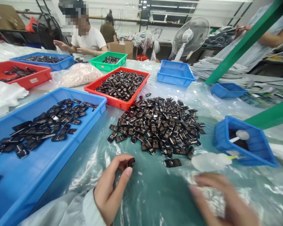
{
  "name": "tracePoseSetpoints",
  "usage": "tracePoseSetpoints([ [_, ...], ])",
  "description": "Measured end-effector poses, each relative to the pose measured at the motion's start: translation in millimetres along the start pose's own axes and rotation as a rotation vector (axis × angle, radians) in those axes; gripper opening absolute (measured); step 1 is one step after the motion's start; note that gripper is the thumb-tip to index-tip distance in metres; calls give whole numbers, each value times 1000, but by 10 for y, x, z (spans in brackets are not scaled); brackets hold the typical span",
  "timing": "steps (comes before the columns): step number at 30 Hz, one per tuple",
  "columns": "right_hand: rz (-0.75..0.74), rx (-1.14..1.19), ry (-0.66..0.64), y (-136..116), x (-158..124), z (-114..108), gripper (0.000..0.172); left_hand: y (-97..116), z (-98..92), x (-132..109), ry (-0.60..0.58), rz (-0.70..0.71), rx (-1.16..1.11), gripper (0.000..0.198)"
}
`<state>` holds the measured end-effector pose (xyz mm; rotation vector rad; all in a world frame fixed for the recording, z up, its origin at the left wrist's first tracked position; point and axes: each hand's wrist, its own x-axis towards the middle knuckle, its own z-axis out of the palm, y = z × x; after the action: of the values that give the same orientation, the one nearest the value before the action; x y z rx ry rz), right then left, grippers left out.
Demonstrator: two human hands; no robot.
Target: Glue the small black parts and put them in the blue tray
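Note:
My left hand [115,185] is closed, pinching a small glossy black plastic piece [131,162] between thumb and fingers above the green table covering. On the right, my right hand [224,197] is smeared by motion, its fingers curved over a patch of small pale, shiny bits [213,199]; whether it grips anything is unclear. Just beyond it lies a translucent squeeze bottle [209,161] with a yellowish tip. A large heap of similar black pieces [158,125] spreads ahead of both hands. One single black piece [173,163] lies apart at the heap's near edge.
At left stands a long blue tray [85,135] holding black pieces. A red tray [138,100] of pieces touches the heap's back. To the right, a blue bin [259,150] contains a small spoon [241,135]. Green posts [240,47] cross the right side. A co-worker [87,37] sits opposite.

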<state>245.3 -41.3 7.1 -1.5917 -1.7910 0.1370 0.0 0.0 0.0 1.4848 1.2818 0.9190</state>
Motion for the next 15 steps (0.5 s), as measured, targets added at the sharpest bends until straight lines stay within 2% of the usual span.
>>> tracePoseSetpoints([
  [1,-177,12,-152,-112,-14,90,25,-1,1,1,-5,29,21,20],
  [2,-283,24,-223,-219,-14,187,30,-2,2,2,-7,61,36,18],
  [4,-363,55,-249,-393,29,378,34,-4,0,6,-8,117,49,16],
  [9,-296,82,-266,-516,199,655,33,-9,-16,14,-34,159,37,15],
  [15,-118,201,-309,-442,259,639,25,-3,-31,13,-66,167,21,14],
])
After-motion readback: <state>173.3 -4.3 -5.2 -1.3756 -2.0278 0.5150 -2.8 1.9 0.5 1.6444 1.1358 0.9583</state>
